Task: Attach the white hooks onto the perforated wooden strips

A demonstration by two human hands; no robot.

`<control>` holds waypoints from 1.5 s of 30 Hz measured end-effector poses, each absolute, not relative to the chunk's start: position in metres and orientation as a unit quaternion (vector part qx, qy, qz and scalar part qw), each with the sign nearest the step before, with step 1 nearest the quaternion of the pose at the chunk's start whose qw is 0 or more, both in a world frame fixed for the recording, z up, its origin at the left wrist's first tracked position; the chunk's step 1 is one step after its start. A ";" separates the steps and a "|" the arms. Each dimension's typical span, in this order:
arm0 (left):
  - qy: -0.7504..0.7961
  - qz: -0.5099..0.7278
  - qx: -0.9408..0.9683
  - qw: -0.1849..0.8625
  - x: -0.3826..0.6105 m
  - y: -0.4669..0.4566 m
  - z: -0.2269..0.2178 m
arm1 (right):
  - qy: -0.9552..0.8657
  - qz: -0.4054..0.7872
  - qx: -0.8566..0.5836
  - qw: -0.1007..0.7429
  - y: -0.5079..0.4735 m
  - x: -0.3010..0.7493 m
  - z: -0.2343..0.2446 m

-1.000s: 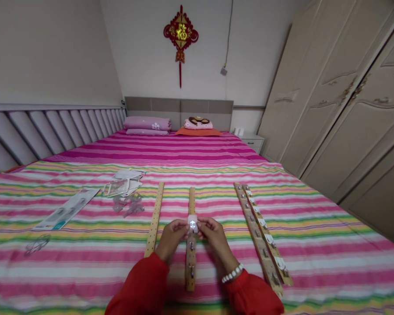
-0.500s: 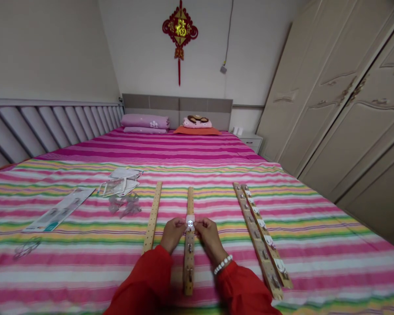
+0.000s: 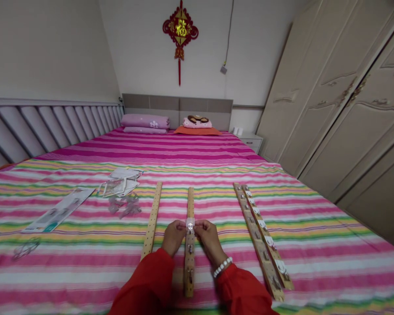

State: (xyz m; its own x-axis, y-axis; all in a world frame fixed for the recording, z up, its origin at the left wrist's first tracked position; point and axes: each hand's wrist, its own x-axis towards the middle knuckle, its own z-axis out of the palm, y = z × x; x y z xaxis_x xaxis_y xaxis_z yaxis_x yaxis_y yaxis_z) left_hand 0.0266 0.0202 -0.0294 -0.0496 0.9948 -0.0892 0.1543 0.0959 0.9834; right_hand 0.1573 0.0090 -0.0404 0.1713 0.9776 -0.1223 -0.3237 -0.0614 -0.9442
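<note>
Pinching the hook [image 3: 190, 225] from both sides, your left hand [image 3: 172, 235] and right hand [image 3: 209, 236] hold it on the middle strip [image 3: 190, 245]. Uneven pressure could seat it crooked; the bare strip [image 3: 152, 223] lies at 9 o'clock, the finished strips [image 3: 262, 238] at 3.

Too small to make out: the form of the small white hook [image 3: 190, 224] pinched between left hand [image 3: 172, 236] and right hand [image 3: 209, 237], fingertips covering its edges. Hidden under both hands and the red sleeves [image 3: 144, 286]: stretches of the middle wooden strip [image 3: 191, 202]. Cut off at the bottom edge: both forearms. Blurred beyond reading: the print on the flat packet [image 3: 57, 210], the clear tangle [image 3: 25, 248] near the left edge.
</note>
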 end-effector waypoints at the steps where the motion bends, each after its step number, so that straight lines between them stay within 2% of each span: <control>1: 0.575 0.447 0.500 0.468 0.027 0.020 -0.030 | -0.340 0.545 -0.482 0.595 0.009 0.157 -0.041; 15: 0.591 0.487 0.453 0.457 0.029 0.022 -0.042 | -0.348 0.520 -0.499 0.600 0.013 0.157 -0.053; 21: 0.553 0.497 0.463 0.483 0.028 0.018 -0.043 | -0.421 0.482 -0.486 0.595 0.009 0.160 -0.059; 28: 0.533 0.457 0.539 0.465 0.023 0.018 -0.041 | -0.623 0.286 -0.532 0.497 0.005 0.159 -0.069; 33: 0.522 0.413 0.577 0.473 0.020 0.020 -0.035 | -0.675 0.251 -0.544 0.430 0.010 0.160 -0.076; 38: 0.515 0.428 0.577 0.467 0.022 0.021 -0.038 | -0.692 0.257 -0.552 0.388 0.014 0.162 -0.074; 41: 0.515 0.431 0.571 0.473 0.022 0.021 -0.041 | -0.674 0.281 -0.552 0.402 0.014 0.163 -0.070; 45: 0.506 0.412 0.538 0.533 0.019 0.021 -0.045 | -0.598 0.374 -0.504 0.498 0.012 0.167 -0.067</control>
State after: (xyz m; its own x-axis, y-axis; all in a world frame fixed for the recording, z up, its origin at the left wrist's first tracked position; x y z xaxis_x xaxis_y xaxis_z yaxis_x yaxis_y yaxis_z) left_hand 0.0192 0.0208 -0.0449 0.1483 0.9842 -0.0966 0.1063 0.0813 0.9910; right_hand 0.1668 0.0120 -0.0668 0.0048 0.9757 0.2190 0.2315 0.2120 -0.9494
